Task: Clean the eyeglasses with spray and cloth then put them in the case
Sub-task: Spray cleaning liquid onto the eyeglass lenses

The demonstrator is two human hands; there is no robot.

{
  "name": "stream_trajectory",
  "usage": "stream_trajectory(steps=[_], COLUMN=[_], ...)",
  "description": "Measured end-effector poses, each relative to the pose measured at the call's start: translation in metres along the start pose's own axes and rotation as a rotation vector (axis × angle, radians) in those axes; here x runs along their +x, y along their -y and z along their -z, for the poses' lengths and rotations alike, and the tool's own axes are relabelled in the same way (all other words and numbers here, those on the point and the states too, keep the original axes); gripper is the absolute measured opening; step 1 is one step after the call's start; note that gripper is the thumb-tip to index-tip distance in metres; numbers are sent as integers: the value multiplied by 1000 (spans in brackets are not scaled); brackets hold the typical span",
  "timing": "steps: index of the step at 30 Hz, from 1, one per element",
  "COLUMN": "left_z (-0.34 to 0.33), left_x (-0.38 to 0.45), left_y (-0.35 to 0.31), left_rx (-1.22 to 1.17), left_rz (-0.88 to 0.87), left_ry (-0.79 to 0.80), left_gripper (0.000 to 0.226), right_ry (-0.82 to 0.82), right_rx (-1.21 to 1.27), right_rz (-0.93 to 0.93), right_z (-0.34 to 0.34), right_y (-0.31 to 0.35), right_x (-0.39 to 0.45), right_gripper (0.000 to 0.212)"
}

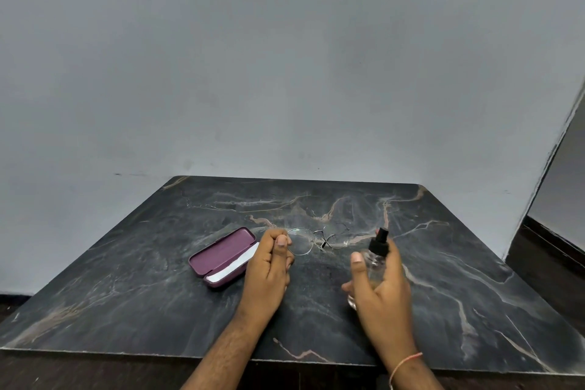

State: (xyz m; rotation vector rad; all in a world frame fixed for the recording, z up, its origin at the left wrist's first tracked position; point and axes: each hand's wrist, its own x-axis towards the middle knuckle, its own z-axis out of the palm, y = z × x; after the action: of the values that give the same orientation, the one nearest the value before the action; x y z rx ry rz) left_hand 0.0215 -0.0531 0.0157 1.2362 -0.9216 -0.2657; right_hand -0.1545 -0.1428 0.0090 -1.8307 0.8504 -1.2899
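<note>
Head view. The left hand (270, 266) pinches the left lens rim of the thin wire-framed eyeglasses (318, 240) between thumb and curled fingers, so this grip is closed on the frame; the glasses extend to the right of the hand, low over the dark marbled worktop (443, 263), and contact with the surface cannot be judged. The right hand (381, 288) wraps a clear spray bottle (375, 258) with a black nozzle, the grip closed around its body, the nozzle end pointing up and away from the person, just right of the glasses and apart from them. No label or writing is legible on the bottle. An open purple case (221, 255) lies just left of the left hand, with a white cloth (235, 264) lying in it. A thin thread band (403, 364) circles the right wrist. A pale wall (285, 73) rises behind the worktop.
</note>
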Motion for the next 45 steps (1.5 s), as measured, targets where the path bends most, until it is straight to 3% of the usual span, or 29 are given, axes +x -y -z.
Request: stream_trajectory(steps=[7,13,16,21,25,27,28,30,32,35,41,45], left_z=[0,2,1,1,6,8,9,9,7,5,6,11], left_x=[3,1,-1,-4,-10,-14,-16,-20,-23,-29,-44,-55], left_y=[3,1,-2,-5,-10,-17,-22,-35,-47,-63,-82,-83], left_rx=[13,6,-9,-41,-102,-112,-123,-164,-199,-219,-243,-248], left_rz=[-9,-23,-39,-62,-50,-50,-51,-51,-49,-72,-129,-180], left_ry=[-3,0,-5,-15,-36,-35,-33,-20,2,48,149,196], left_gripper=[31,30,30,28,23,26,27,27,26,25,31,37], right_ry=[-27,17,24,-48,-264,-275,-254,-150,95,416,449,484], right_rx=[-151,-206,-211,-92,-71,-46,-22,41,175,433,948,1012], right_rz=[-45,-26,-39,-8,222,312,331,244,-56,-427,-710,-716], right_z=[30,34,36,40,44,44,43,36,22,0,-19,-25], right_y=[-20,-21,-19,0,11,16,18,22,34,57,103,113], right_x=[26,22,20,11,-9,-22,-28,-36,-40,-43,-25,-22], right_gripper=[35,32,39,82,43,17,15,23,33,29,40,34])
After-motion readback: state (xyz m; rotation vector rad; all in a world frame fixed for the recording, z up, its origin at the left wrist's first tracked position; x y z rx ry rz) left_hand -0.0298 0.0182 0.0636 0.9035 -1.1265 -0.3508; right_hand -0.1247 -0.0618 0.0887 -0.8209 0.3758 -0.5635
